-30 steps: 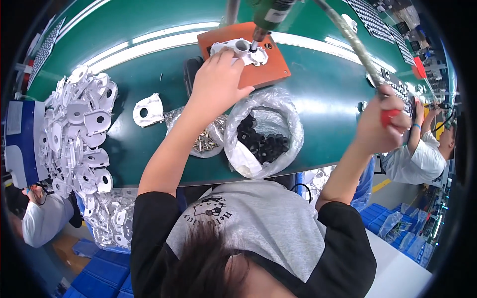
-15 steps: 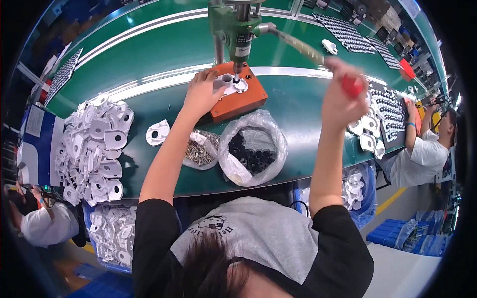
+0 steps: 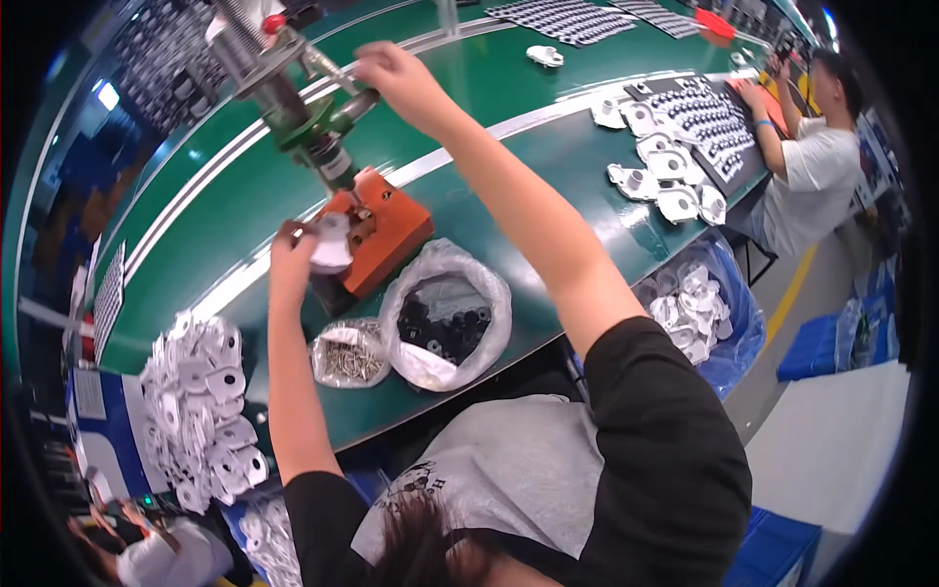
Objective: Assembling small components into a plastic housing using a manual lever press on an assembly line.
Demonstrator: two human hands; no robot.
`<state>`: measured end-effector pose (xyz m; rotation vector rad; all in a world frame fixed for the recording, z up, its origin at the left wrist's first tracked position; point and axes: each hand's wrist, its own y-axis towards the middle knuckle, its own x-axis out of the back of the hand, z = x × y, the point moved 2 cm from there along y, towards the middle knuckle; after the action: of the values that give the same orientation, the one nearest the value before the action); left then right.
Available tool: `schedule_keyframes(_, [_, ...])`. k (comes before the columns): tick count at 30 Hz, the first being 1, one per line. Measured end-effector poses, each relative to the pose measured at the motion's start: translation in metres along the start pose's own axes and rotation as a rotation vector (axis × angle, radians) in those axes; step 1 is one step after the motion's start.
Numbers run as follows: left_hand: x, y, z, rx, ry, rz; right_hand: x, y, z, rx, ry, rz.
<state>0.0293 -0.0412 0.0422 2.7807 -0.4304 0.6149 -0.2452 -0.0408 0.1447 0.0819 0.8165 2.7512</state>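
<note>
My left hand (image 3: pixel 291 252) grips a white plastic part (image 3: pixel 333 245), tilted at the left side of an orange fixture block (image 3: pixel 399 230). Above the block leans a green hand press (image 3: pixel 311 132), its tip over the fixture. My right hand (image 3: pixel 403 83) is beside the press lever (image 3: pixel 328 68), fingers loosely bent and off the red knob (image 3: pixel 275 23); whether the fingertips touch the lever is unclear. Nearer me lie a clear bag (image 3: pixel 501 303) of black plastic pieces (image 3: pixel 440 328) and a smaller bag of metal pins (image 3: pixel 350 360).
White parts are heaped (image 3: pixel 201 401) at the left and others (image 3: pixel 670 166) lie on the right beside a board of black pieces (image 3: pixel 709 127). A blue-lined bin (image 3: pixel 738 293) of white parts stands below the right table edge. A co-worker (image 3: pixel 817 166) sits at the far right.
My right hand has left the red knob, and the lever has swung up and left. My left hand has drawn the white part leftward from the fixture. The whole view has turned.
</note>
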Motion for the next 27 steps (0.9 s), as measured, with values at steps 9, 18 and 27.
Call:
schedule_keyframes(9, [0.021,0.075,0.104,-0.633,0.531,-0.190,0.225,-0.231,-0.036,-0.097,-1.570,-0.342])
schedule_keyframes(18, [0.051,-0.017,0.008,-0.039,0.198,-0.301,0.313,-0.255,-0.091,-0.446,-1.776,-0.441])
schedule_keyframes(27, [0.224,-0.103,0.096,0.241,1.498,-0.545,0.248,-0.234,-0.079,-0.102,-1.091,-0.041])
